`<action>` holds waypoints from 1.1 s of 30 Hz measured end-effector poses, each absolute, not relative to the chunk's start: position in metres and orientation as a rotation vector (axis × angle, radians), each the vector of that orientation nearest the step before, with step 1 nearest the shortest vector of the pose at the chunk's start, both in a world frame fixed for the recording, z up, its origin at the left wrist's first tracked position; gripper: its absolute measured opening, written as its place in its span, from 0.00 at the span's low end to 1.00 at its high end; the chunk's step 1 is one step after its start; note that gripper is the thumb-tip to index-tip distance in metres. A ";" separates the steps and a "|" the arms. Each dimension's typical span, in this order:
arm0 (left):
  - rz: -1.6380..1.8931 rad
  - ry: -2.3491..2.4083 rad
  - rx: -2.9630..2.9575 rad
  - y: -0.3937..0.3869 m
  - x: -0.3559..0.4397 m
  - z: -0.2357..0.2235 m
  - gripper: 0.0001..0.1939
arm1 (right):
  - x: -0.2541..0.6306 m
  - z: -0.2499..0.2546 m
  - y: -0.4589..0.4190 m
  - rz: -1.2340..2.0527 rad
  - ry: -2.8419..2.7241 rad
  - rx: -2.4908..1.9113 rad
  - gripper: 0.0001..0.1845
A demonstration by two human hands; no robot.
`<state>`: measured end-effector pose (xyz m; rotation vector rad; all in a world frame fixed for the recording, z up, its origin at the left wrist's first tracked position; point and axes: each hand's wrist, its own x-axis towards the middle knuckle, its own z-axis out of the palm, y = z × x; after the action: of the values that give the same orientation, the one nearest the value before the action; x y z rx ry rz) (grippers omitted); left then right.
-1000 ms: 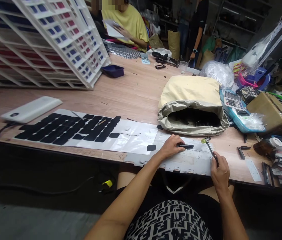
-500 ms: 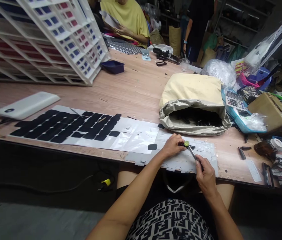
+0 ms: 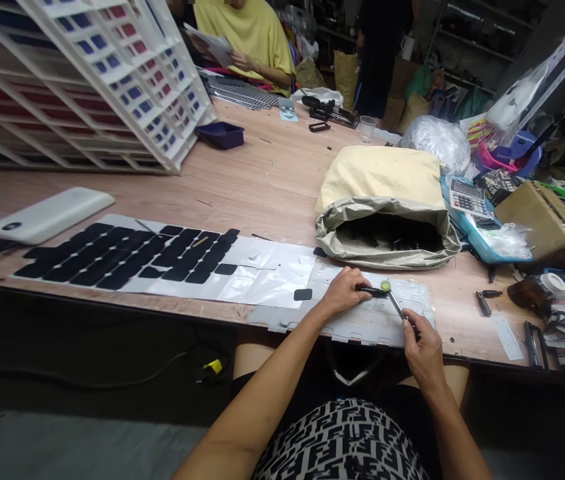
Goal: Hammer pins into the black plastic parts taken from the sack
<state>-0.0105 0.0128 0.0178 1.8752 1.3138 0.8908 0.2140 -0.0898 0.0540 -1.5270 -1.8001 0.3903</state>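
My left hand (image 3: 345,292) is closed, pinching the left end of a slim black part (image 3: 376,292) over the grey work mat (image 3: 322,323). In my closed right hand (image 3: 423,348) is a tool with a metal shaft and a round green head (image 3: 386,285), which looks like a small roller. The green head is at the right end of the black part; whether it presses on it I cannot tell. Left of my hands lies a loose black rounded piece (image 3: 303,295). Rows of similar black pieces (image 3: 107,257) lie on a white sheet (image 3: 267,280).
Beyond my hands a cream sack (image 3: 382,170) lies with its mouth towards me, dark parts inside. At left are a white crate (image 3: 162,100) and a white device (image 3: 49,215). A calculator (image 3: 468,195), carton (image 3: 552,223) and jar (image 3: 537,290) are at right. Two people are across the table.
My right hand has moved right, and the green head has gone from beside my left fingertips to the black part's far end. My left hand stays nearly in place. The view has shifted slightly.
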 end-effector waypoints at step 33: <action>0.071 1.508 1.704 -0.127 0.001 -0.021 0.13 | 0.257 0.026 -0.068 -0.446 -1.815 -1.904 0.15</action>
<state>0.0005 -0.1267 -0.0208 1.7045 1.5084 0.0711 0.2574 -0.0682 0.0258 -1.9036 -1.8149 -0.4458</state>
